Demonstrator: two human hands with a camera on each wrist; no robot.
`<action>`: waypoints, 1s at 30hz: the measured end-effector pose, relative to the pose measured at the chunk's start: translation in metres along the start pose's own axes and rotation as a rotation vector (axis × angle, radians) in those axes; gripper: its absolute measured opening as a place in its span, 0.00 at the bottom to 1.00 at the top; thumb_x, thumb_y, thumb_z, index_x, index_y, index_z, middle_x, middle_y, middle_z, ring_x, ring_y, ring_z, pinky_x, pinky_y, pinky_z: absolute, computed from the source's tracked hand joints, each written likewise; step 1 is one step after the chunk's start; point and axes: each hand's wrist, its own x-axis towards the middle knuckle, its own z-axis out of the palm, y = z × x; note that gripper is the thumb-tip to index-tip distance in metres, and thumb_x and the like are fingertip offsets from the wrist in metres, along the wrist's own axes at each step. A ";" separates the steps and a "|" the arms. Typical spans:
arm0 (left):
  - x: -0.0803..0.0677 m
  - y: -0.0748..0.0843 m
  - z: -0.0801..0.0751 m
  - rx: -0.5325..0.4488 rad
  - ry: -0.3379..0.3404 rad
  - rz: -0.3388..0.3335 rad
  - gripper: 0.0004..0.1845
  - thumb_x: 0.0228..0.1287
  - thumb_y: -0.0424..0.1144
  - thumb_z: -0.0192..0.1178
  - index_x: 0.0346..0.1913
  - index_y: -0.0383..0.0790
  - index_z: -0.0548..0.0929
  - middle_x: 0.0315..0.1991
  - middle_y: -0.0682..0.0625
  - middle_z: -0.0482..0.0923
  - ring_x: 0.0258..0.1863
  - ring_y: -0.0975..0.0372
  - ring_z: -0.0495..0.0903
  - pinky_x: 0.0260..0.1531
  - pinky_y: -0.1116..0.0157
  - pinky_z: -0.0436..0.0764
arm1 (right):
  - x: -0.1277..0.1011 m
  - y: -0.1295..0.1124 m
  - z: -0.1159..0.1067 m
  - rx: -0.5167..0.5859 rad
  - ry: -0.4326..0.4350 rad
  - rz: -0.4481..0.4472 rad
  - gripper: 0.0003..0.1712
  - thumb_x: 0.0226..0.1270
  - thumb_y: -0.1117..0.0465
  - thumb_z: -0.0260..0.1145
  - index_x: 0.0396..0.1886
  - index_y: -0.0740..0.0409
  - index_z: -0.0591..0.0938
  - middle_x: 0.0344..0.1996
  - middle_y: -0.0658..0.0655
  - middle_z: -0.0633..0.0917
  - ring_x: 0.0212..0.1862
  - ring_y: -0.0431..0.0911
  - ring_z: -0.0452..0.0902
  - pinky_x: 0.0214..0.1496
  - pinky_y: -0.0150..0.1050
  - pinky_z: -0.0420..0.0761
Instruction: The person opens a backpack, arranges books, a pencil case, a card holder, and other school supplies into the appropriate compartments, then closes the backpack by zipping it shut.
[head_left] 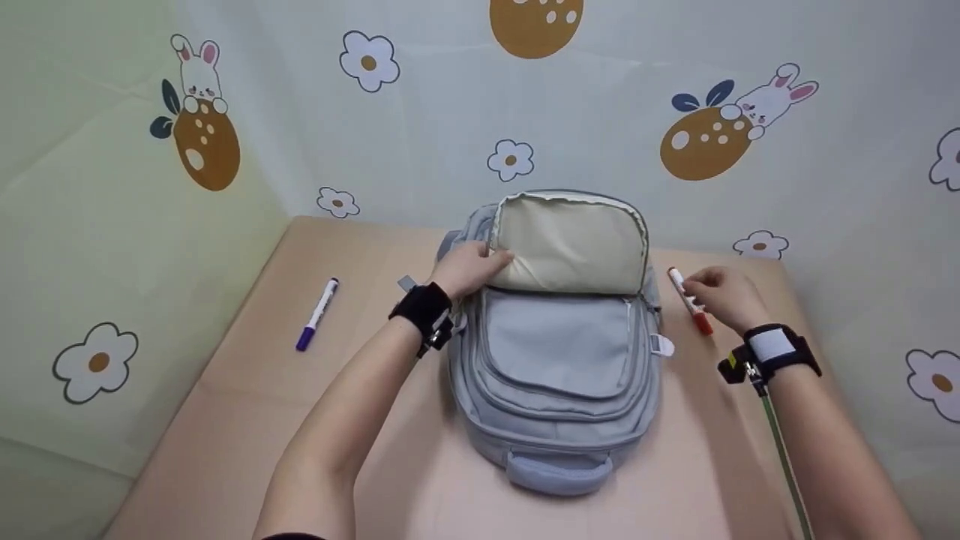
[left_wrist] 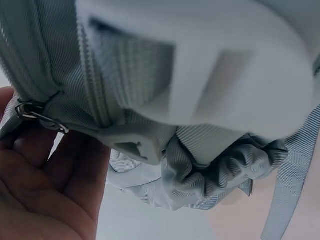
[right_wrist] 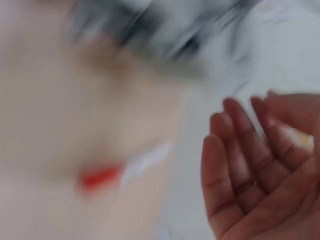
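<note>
A light grey-blue backpack (head_left: 559,345) lies on its back, its carry handle toward me. Its front pocket flap (head_left: 574,240) is folded away from me, showing cream lining. My left hand (head_left: 471,270) pinches the flap's left edge, thumb on the lining and fingers behind. In the left wrist view, those fingers (left_wrist: 75,155) are under the fabric by a zipper pull (left_wrist: 42,117). Right of the bag lies a white marker with a red cap (head_left: 701,322). My right hand (head_left: 724,296) hovers beside it, fingers loosely bent with nothing between them; the right wrist view is blurred.
A white marker with a purple cap (head_left: 317,315) lies left of the backpack. Behind the pinkish table (head_left: 247,420) hangs a patterned cloth (head_left: 435,127), with more cloth at both sides. A green cable (head_left: 784,457) runs from my right wrist's camera.
</note>
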 end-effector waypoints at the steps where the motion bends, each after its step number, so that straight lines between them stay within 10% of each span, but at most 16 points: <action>1: 0.000 0.000 -0.001 -0.004 0.002 -0.001 0.23 0.72 0.57 0.57 0.23 0.48 0.68 0.19 0.57 0.63 0.18 0.64 0.62 0.21 0.65 0.63 | 0.000 0.007 0.000 -0.078 0.018 0.034 0.22 0.78 0.54 0.60 0.52 0.71 0.81 0.44 0.67 0.85 0.45 0.58 0.80 0.42 0.42 0.78; 8: 0.000 0.000 -0.001 -0.023 -0.016 -0.011 0.23 0.73 0.57 0.57 0.24 0.48 0.69 0.19 0.56 0.64 0.18 0.63 0.63 0.22 0.65 0.65 | -0.001 0.040 0.013 -0.282 0.029 0.156 0.18 0.71 0.56 0.64 0.40 0.71 0.82 0.28 0.63 0.83 0.31 0.56 0.75 0.33 0.46 0.73; 18: 0.000 0.000 0.000 -0.025 -0.001 -0.009 0.23 0.72 0.57 0.57 0.24 0.47 0.68 0.21 0.56 0.64 0.21 0.62 0.65 0.25 0.65 0.66 | 0.007 0.053 0.027 -0.398 0.104 0.056 0.10 0.59 0.64 0.64 0.24 0.68 0.81 0.20 0.60 0.78 0.23 0.54 0.72 0.24 0.46 0.69; 25: 0.001 -0.001 0.001 -0.030 -0.014 -0.012 0.23 0.72 0.58 0.57 0.25 0.48 0.69 0.21 0.56 0.64 0.20 0.62 0.66 0.24 0.65 0.67 | -0.012 0.027 0.017 -0.225 0.277 0.018 0.18 0.68 0.60 0.63 0.47 0.73 0.83 0.35 0.68 0.85 0.32 0.57 0.78 0.32 0.47 0.74; 30: 0.001 -0.004 0.001 -0.030 -0.005 -0.004 0.24 0.72 0.59 0.57 0.24 0.48 0.67 0.19 0.57 0.62 0.19 0.63 0.63 0.22 0.66 0.65 | -0.038 -0.011 0.015 -0.145 0.458 -0.210 0.16 0.72 0.61 0.64 0.53 0.67 0.83 0.38 0.62 0.85 0.36 0.50 0.77 0.33 0.32 0.73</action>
